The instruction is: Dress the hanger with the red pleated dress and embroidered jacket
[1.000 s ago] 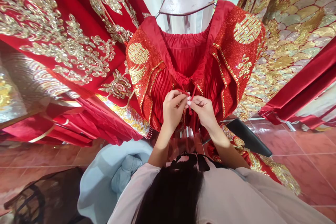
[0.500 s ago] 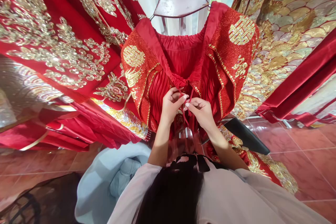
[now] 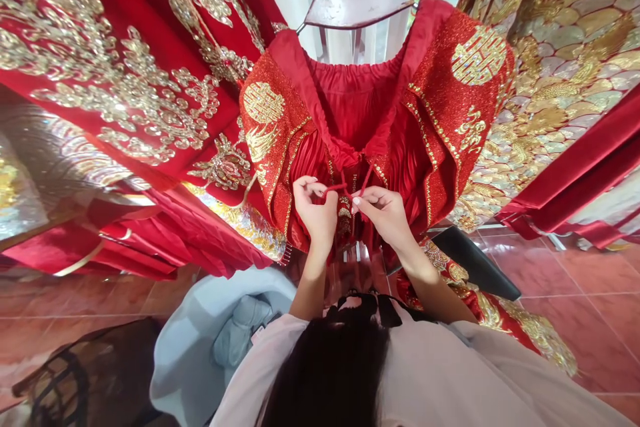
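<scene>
A red pleated skirt [image 3: 350, 107] with a gathered waist and glittering gold-embroidered panels hangs by its waist from a hanger [image 3: 357, 3]. Thin red drawstrings [image 3: 367, 177] come out at the front of its waistband. My left hand [image 3: 317, 213] is closed on one drawstring, which runs across to the right from its fingers and thumb. Opposite it, my right hand [image 3: 384, 215] pinches the drawstring just below the waistband, thumb against forefinger. A gap lies between the two hands, bridged by the cord.
Red garments with silver beading [image 3: 145, 107] hang on the left, and a gold scale-patterned garment [image 3: 555, 100] on the right. A pale blue tub [image 3: 175, 353] with grey cloth stands on the tiled floor [image 3: 560, 320] at lower left. A black flat object [image 3: 475, 263] lies at right.
My left hand has moved left, away from the right hand, drawing the drawstring out between them. My right hand stays at the cord. The view has shifted slightly.
</scene>
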Demonstrator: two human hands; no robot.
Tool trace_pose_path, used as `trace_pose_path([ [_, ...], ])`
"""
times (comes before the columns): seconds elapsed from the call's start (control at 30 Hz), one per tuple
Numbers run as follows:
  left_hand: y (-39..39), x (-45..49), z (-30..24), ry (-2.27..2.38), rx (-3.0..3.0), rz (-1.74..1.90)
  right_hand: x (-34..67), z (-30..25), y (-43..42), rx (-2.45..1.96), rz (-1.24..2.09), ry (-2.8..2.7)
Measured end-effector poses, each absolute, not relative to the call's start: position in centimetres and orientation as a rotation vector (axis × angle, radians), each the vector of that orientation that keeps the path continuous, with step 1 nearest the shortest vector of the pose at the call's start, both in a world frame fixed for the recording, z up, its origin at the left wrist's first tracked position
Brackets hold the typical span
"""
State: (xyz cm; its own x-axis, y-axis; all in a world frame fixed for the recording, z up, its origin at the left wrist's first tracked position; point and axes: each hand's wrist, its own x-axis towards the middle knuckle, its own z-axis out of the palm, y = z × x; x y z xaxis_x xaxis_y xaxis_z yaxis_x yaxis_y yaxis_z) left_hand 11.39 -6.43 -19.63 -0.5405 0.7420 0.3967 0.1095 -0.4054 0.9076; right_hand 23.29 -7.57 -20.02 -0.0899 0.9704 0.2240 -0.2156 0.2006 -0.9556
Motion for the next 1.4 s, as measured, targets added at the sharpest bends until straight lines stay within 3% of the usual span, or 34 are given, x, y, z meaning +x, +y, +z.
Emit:
trace_pose_path([
  [0.1,-5.9,10.5,-19.6,1.542,1.247,2.198,23.2,-19.9,-7.6,-0.842,1.205,-1.261],
  [0.4,-3.3,2.9,-23.1,1.435,0.817,2.192,24.2,-19.9,-7.8,-0.863,1.126,-1.191],
  [0.6,-6.3,3.9,-21.0,0.813,0.811,1.686,24.5,-20.3,-7.6,-0.834,1.195,-1.113],
  [0.87,-6.6,11.9,-19.3,0.719,0.888,1.466,21.4,-19.5,-8.6,-0.583,1.674,-0.924],
  [1.1,-7.2,13.1,-19.7,0.613,0.912,1.323,22.5,-20.6,-7.4,-0.808,1.104,-0.977],
  [1.4,-7.1,13.6,-19.7,0.9,1.153,1.32,23.7,-19.6,-7.8,-0.828,1.241,-1.19],
])
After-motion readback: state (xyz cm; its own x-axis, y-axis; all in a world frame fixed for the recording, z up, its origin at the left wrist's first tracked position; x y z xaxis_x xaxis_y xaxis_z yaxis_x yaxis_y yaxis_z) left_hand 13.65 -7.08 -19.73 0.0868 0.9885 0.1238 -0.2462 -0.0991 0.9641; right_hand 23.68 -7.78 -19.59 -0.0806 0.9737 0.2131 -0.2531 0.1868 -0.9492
